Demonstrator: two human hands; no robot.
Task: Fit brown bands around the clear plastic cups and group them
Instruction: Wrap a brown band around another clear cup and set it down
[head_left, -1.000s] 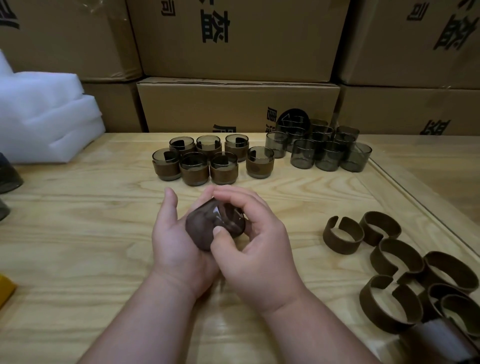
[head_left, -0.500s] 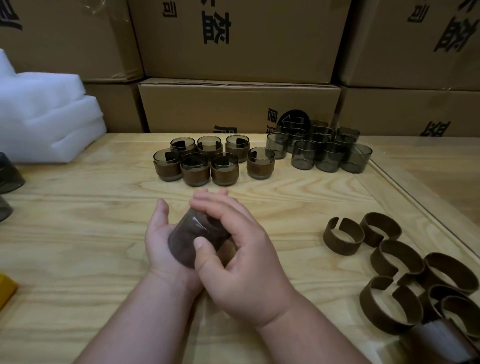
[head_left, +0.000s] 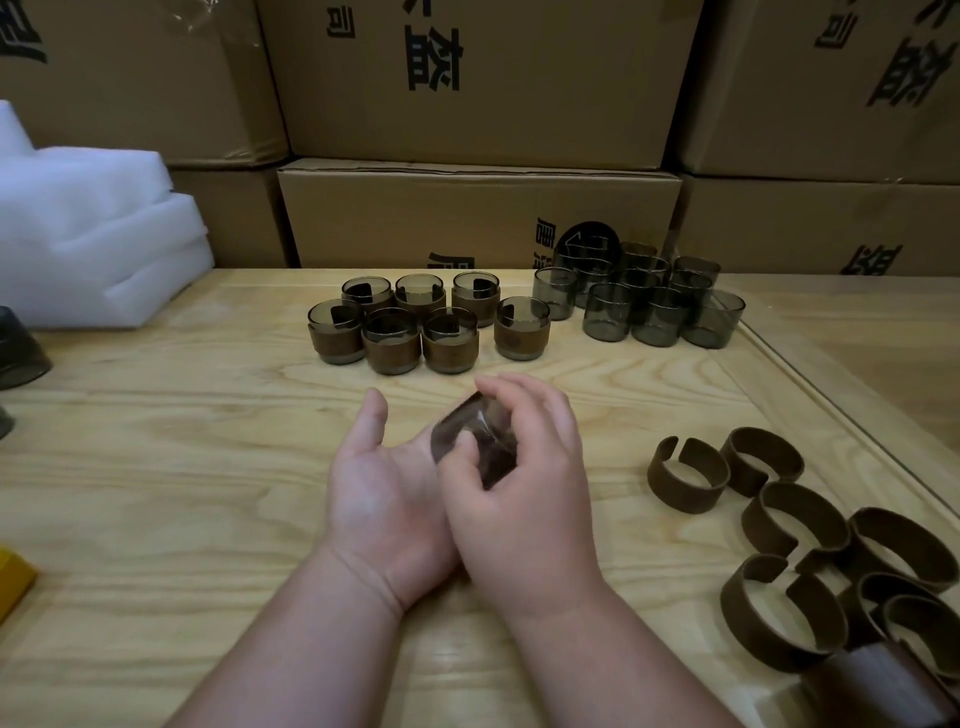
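Observation:
A smoky clear cup with a brown band lies tilted between my hands at the table's middle. My right hand grips it, thumb on the near side and fingers curled over the top. My left hand lies palm up beside and under the cup, fingers relaxed. Behind the hands stand several banded cups in a group. To their right stand several bare cups. Several loose brown bands lie at the right.
Cardboard boxes wall off the back of the wooden table. White foam sheets are stacked at the back left. A dark cup sits at the left edge, a yellow object lower left.
The cup has turned in my hands and shifted slightly right. My left hand has opened away from it, while my right hand keeps hold.

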